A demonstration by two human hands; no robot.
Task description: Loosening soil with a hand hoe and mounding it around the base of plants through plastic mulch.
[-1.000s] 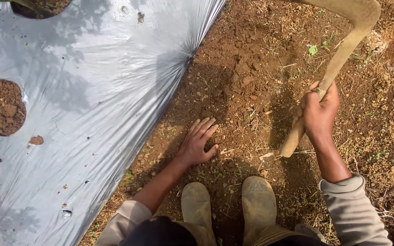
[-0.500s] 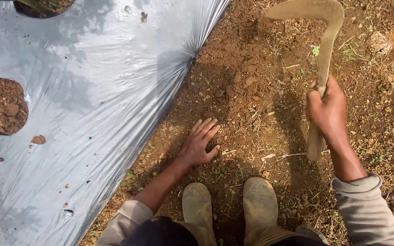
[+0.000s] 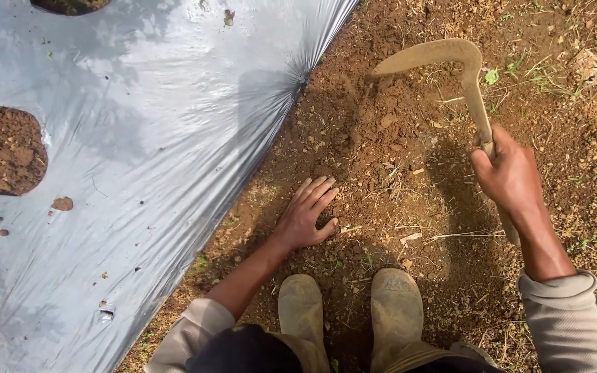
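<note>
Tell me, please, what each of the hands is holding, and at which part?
The right hand grips a curved sickle by its handle, the blade pointing left. The left hand holds nothing; it lies flat on the soil.

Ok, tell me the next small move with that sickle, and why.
Probably bring the sickle down so its tip bites the loose soil ahead of the left hand. The right hand grips the handle with the blade raised and its point over that patch, while the left hand lies flat on the ground, clear of the blade's path, near the plastic sheet edge.
</note>
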